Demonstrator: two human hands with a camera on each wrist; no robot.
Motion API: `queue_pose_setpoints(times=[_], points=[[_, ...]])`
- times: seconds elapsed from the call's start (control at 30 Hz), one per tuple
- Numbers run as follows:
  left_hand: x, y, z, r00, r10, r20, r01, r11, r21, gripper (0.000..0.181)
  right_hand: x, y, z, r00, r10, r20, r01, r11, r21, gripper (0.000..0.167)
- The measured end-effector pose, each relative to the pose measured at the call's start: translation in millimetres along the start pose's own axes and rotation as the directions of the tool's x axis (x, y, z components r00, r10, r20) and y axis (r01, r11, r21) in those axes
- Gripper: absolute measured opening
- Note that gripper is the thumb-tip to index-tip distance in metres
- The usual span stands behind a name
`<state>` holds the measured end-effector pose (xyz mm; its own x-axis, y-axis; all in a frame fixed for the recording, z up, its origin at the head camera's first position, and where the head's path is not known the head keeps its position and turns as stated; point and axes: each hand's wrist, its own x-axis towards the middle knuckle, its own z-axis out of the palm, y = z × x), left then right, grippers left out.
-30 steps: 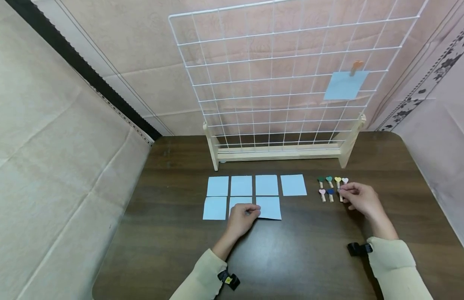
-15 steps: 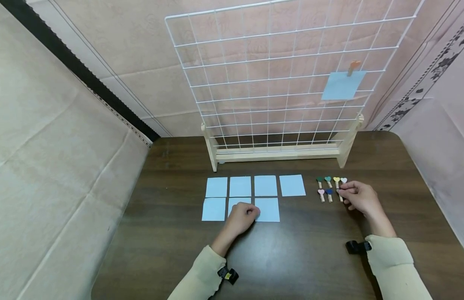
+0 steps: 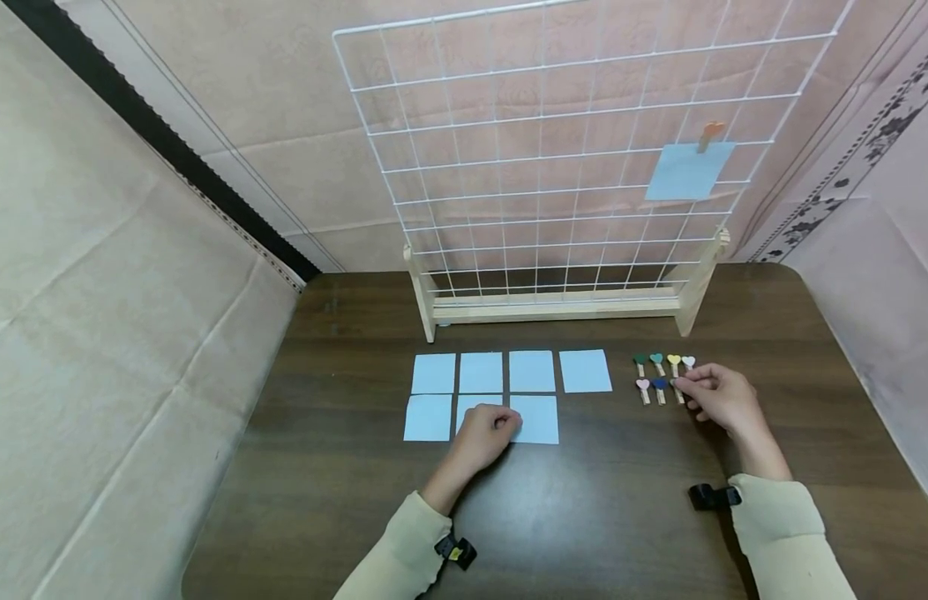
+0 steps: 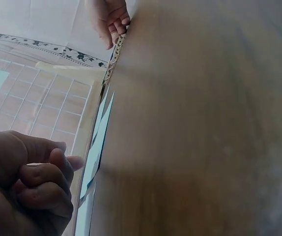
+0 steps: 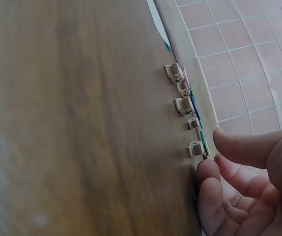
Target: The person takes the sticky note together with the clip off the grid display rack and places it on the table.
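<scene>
In the head view my left hand (image 3: 485, 435) lies over the front row of blue paper squares, fingers curled. Its fingertips pinch the left edge of the right-hand blue square (image 3: 537, 419), which lies nearly flat. The left wrist view shows this hand (image 4: 33, 182) beside the squares' edges. At the right, my right hand (image 3: 722, 398) grips a small wooden clothespin (image 3: 680, 398) with thumb and fingers; its head is mostly covered. Beside it are clothespins with pink (image 3: 642, 384), blue (image 3: 660, 384) and yellow (image 3: 674, 359) heart tops.
A white wire grid rack (image 3: 576, 158) on a wooden stand (image 3: 554, 311) rises at the back. An orange-topped clothespin (image 3: 710, 135) holds a blue square (image 3: 689, 172) on it. Further blue squares (image 3: 584, 371) lie in a row on the brown table (image 3: 584, 517).
The blue square under my left fingertips has settled flatter; its front edge stood raised a second ago. My right fingertips have shifted slightly left at the clothespin.
</scene>
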<state>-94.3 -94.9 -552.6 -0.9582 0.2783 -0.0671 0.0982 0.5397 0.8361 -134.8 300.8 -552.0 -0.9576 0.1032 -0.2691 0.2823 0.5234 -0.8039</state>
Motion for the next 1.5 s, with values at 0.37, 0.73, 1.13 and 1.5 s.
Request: queue_pose_setpoints(times=[0.37,0.73,1.13,1.5], points=[[19.0,12.5,9.9,0.993,0.052,-0.110,-0.060,0.996,-0.070,0.019,-6.9,-5.6,1.0,0.995,-0.021,-0.096,0.022,1.000,0.012,0.047],[50.1,39.0,18.0,0.975,0.075,-0.211,-0.107,0.984,-0.141,0.020,-4.1,-25.0,2.4,0.970,-0.159,-0.186,0.172,0.983,0.060,0.044],[82.9,75.2,28.6,0.957,0.162,-0.242,-0.213,0.956,-0.200,0.021,14.2,-67.0,-15.8,0.874,-0.296,-0.386,0.400,0.889,0.224,0.024],[101.6,102.1,23.2,0.957,0.195,-0.216,-0.248,0.935,-0.253,0.024,18.6,-99.0,-38.0,0.829,-0.338,-0.446,0.469,0.854,0.224,0.020]])
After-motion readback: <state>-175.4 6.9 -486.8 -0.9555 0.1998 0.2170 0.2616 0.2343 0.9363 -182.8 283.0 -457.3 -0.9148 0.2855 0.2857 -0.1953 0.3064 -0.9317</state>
